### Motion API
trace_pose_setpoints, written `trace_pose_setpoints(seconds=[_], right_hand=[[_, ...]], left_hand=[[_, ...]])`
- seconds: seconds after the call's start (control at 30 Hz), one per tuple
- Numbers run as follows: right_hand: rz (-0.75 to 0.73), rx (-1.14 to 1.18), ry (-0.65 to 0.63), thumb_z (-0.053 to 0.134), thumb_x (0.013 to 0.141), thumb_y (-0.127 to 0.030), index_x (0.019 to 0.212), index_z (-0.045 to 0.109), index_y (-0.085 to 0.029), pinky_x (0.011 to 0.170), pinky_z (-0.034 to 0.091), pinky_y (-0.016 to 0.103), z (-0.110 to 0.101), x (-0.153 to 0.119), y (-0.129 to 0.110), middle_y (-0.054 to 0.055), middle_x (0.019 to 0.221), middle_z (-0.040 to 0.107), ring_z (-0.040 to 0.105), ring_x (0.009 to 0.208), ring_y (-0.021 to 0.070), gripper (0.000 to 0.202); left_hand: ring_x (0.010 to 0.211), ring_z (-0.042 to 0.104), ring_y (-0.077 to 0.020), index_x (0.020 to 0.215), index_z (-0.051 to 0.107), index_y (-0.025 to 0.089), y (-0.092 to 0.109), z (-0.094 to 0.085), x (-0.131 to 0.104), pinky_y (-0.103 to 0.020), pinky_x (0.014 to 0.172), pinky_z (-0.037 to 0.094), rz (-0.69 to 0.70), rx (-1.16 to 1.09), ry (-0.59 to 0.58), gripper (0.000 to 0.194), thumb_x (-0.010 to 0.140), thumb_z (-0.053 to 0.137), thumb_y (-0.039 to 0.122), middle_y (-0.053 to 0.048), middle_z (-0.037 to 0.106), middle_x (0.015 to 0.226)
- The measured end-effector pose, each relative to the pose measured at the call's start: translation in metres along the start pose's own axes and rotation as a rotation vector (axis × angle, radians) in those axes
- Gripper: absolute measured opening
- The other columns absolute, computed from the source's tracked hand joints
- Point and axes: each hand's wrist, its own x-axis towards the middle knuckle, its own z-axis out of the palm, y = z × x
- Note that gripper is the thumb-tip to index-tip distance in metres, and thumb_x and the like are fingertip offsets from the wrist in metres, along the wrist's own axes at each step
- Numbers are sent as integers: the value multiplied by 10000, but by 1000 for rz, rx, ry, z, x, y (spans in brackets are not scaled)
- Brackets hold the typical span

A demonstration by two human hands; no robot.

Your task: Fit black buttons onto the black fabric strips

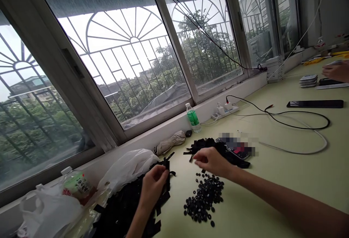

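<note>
Two bare hands are out over the pale green table (289, 169), set apart from each other, and both have fingers curled inward! Left hand (153, 187) first: it's above the big heap of black strips (120, 205), thumb and fingertips drawn close right by an upright strip, though whether they grip it I cannot tell. Across to the right hand (212, 161), reaching in with thumb and forefinger nearly meeting beside a second pile of black strips (203, 145); anything pinched there is too small to make out. Just below it, between the two arms, sits a loose scatter of small black discs (204, 198), thick in the middle, strays at the edges. Behind the right hand a phone (241, 149) lies against that second pile, its screen blurred over. Up by the sill, a green-labelled bottle (193, 118) stands upright near a folded beige bundle (170, 142), and a crumpled clear bag (128, 163) lies beside the big heap. Far right, another person's hand (337, 71) hovers near a small stack (308, 81).
</note>
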Motion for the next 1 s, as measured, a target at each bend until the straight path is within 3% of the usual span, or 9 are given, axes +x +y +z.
trace_pose_setpoints(seconds=[0.13,0.3,0.43,0.53,0.7,0.8,0.87,0.93,1.0], right_hand=[[283,-570,-111,641,689,-175,609,680,-156,530,389,242,-50,11,19,90,676,670,606,628,183,92],[444,-689,-240,753,552,-203,527,615,-171,484,378,270,-80,9,23,72,596,616,611,593,227,144],[493,-777,-311,793,425,-163,520,569,-181,476,393,277,-78,6,29,50,611,572,616,643,253,244],[475,-762,-303,763,393,-77,445,495,-187,455,383,267,-74,4,37,33,563,530,601,616,242,294],[428,-687,-272,637,543,-44,412,437,-188,439,334,264,-73,4,36,45,511,520,557,523,196,279],[314,-572,-193,587,634,-83,524,529,-178,472,337,249,-73,6,26,61,605,588,562,563,172,157],[243,-409,-134,566,687,-131,703,597,-185,493,356,229,-69,7,20,45,676,620,558,587,150,65],[211,-210,-122,538,741,-199,860,610,-199,489,370,215,-61,7,17,17,667,619,538,565,133,139],[193,-45,-139,536,758,-257,872,636,-189,477,382,211,-50,7,14,6,618,602,524,540,125,166]], left_hand=[[618,575,-192,760,642,185,-31,-47,11,-252,584,367,-109,553,194,165,708,499,248,-3,594,579],[797,620,-269,803,682,213,-48,-61,10,-276,611,369,-251,734,100,239,718,460,241,-55,683,766],[806,618,-280,779,683,221,-38,-47,7,-286,612,367,-279,790,88,245,732,444,240,-72,686,801],[751,602,-239,785,666,198,-24,-27,4,-271,610,357,-162,754,81,222,729,452,209,-63,668,750],[533,485,-143,750,670,168,2,8,-11,-226,506,320,29,375,-349,212,759,480,262,-6,556,568],[581,499,-141,783,694,172,13,19,-21,-215,525,347,76,263,-513,211,745,547,318,-15,581,632],[589,498,-138,791,699,174,15,22,-24,-212,536,356,90,224,-535,213,754,553,325,-22,592,650],[601,498,-141,783,703,175,15,26,-25,-215,544,354,122,205,-494,208,762,556,320,-30,599,657],[618,507,-149,767,707,178,14,30,-26,-223,558,356,146,202,-459,215,774,555,330,-41,610,675]])
